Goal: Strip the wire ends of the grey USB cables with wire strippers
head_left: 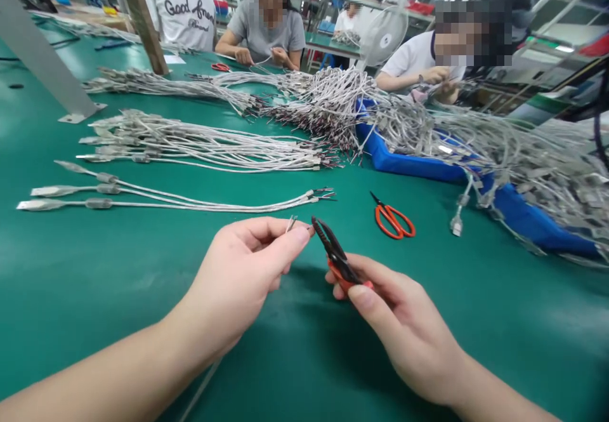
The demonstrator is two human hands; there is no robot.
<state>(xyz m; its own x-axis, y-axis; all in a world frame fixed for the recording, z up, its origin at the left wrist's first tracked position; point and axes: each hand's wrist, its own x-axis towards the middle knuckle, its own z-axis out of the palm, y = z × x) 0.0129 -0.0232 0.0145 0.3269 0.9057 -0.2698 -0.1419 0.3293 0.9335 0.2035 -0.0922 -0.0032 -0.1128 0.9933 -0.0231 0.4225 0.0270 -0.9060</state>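
My left hand (247, 263) is closed in a pinch on the end of a thin white cable (291, 222), whose tip sticks up past the thumb; the rest runs down under my forearm. My right hand (394, 320) grips small orange-handled snips (335, 254), black blades pointing up-left, tips almost touching the cable end. Both hands hover above the green table (95, 282).
Three finished cables (166, 197) lie to the left, a larger bundle (204, 146) behind them. Spare orange scissors (392, 219) lie to the right. A blue tray (409, 162) overflows with tangled cables. Other people sit working at the far edge. A metal post (42, 60) stands at the left.
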